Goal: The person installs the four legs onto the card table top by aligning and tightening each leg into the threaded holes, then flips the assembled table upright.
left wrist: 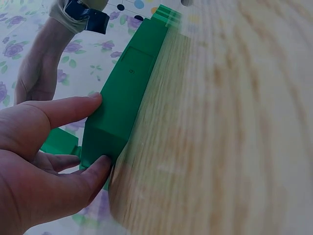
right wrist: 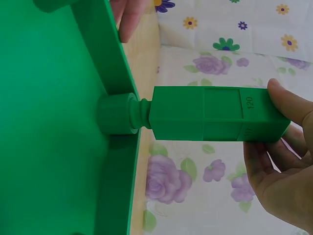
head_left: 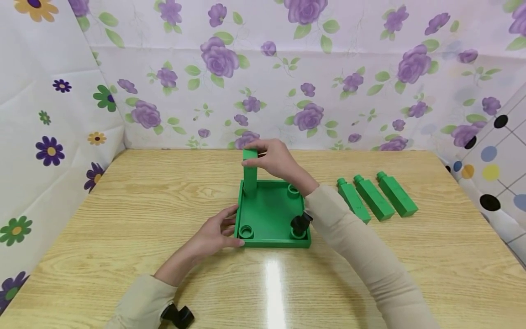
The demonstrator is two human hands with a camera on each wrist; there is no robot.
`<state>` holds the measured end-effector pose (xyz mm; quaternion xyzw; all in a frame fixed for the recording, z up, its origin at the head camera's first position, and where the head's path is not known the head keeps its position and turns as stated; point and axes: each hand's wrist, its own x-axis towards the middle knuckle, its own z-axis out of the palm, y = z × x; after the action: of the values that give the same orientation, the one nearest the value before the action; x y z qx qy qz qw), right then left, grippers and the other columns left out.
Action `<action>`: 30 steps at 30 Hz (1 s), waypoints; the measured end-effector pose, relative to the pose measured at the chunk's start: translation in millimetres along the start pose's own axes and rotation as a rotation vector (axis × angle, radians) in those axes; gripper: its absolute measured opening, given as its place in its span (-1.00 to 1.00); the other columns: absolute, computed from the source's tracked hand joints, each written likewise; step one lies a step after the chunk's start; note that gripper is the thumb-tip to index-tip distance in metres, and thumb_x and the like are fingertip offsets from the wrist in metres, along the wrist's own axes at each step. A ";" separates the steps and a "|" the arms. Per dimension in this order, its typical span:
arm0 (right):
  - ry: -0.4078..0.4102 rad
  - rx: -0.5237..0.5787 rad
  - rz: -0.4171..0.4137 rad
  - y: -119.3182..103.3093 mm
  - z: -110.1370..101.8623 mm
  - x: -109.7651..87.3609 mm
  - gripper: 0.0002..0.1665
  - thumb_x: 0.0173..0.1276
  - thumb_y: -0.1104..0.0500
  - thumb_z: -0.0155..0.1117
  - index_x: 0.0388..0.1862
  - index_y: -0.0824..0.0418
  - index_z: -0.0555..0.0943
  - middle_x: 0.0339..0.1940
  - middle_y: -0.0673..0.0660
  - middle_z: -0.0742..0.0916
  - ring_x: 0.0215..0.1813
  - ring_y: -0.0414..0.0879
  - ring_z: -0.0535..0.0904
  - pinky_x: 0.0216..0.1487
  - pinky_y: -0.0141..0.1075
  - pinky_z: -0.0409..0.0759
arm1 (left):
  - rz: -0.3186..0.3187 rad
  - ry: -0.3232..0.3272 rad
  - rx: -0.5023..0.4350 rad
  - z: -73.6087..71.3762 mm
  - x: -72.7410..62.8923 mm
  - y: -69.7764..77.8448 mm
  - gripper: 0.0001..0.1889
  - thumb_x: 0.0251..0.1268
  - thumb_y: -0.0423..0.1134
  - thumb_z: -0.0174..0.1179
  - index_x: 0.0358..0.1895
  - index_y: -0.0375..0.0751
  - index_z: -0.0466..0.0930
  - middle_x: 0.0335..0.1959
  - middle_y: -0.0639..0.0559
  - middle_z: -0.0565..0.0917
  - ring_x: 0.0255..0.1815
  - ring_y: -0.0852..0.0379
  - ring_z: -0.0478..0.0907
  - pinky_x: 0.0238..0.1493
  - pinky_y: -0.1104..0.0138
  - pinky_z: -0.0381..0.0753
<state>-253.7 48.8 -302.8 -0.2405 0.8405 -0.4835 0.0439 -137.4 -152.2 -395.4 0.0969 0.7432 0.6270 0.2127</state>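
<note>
A square green tray [head_left: 271,210] with a round socket in each corner lies on the table. At its near left corner, my left hand [head_left: 211,235] grips the rim, thumb on the front wall and fingers along the left side; the left wrist view shows the tray wall [left wrist: 129,73] between thumb and index finger. A square green post [head_left: 250,176] stands over the far left corner, its upper end pinched by my right hand [head_left: 275,157]. Close up in the right wrist view, the post's threaded neck [right wrist: 144,113] meets the socket [right wrist: 117,115], with some thread still visible.
To the right of the tray, three similar green posts [head_left: 374,197] with threaded ends lie side by side on the wooden table [head_left: 164,183]. Flowered sheets [head_left: 263,91] hang behind and at the left; a dotted sheet [head_left: 501,173] stands at the right.
</note>
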 end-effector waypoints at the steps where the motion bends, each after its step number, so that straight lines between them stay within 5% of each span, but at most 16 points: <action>1: -0.012 -0.009 0.004 0.7 0.5 -0.5 -0.52 0.27 0.15 0.41 0.17 0.20 0.61 0.02 0.11 0.66 0.03 -0.03 0.58 -0.02 -0.29 0.61 | -0.001 -0.001 0.000 -0.2 0.0 -0.3 -0.04 0.07 -0.58 0.34 0.53 -0.28 -0.03 0.37 -0.32 0.27 0.33 -0.27 0.30 0.19 0.21 0.54; 7: -0.105 -0.024 0.027 0.3 -1.0 -2.9 -0.48 0.34 0.17 0.31 0.28 0.20 0.54 0.18 0.12 0.60 0.14 -0.02 0.53 0.06 -0.28 0.59 | 0.000 -0.009 -0.004 -0.7 0.4 -1.3 -0.03 0.09 -0.55 0.34 0.53 -0.27 -0.05 0.37 -0.32 0.27 0.34 -0.26 0.29 0.23 0.19 0.50; 18: -0.208 0.032 -0.017 9.3 -6.8 -3.8 -0.42 0.39 0.26 0.18 0.40 0.19 0.40 0.16 0.11 0.63 0.10 -0.13 0.56 0.04 -0.26 0.58 | 0.004 -0.012 0.004 -2.1 -1.5 0.6 -0.05 0.09 -0.56 0.33 0.53 -0.29 -0.04 0.36 -0.35 0.26 0.35 -0.28 0.27 0.27 0.18 0.46; 24: -0.184 0.048 -0.048 15.0 -3.9 -5.4 -0.37 0.39 0.21 0.25 0.42 0.18 0.37 0.30 0.12 0.52 0.16 -0.07 0.52 0.14 -0.27 0.54 | 0.003 -0.013 0.013 -2.5 -1.7 0.4 -0.05 0.10 -0.56 0.33 0.53 -0.29 -0.03 0.38 -0.34 0.23 0.36 -0.27 0.26 0.28 0.20 0.44; 30: -0.062 0.068 -0.013 16.0 4.3 -6.3 -0.30 0.33 0.13 0.33 0.41 0.22 0.35 0.28 0.15 0.51 0.18 -0.02 0.48 0.14 -0.28 0.52 | -0.009 -0.004 -0.001 -1.5 -0.7 -0.5 -0.05 0.08 -0.57 0.34 0.53 -0.25 -0.02 0.34 -0.33 0.29 0.35 -0.27 0.27 0.23 0.21 0.50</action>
<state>-252.6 54.9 -319.4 -0.2591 0.8204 -0.5042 0.0752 -137.4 -153.9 -395.6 0.0948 0.7429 0.6261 0.2171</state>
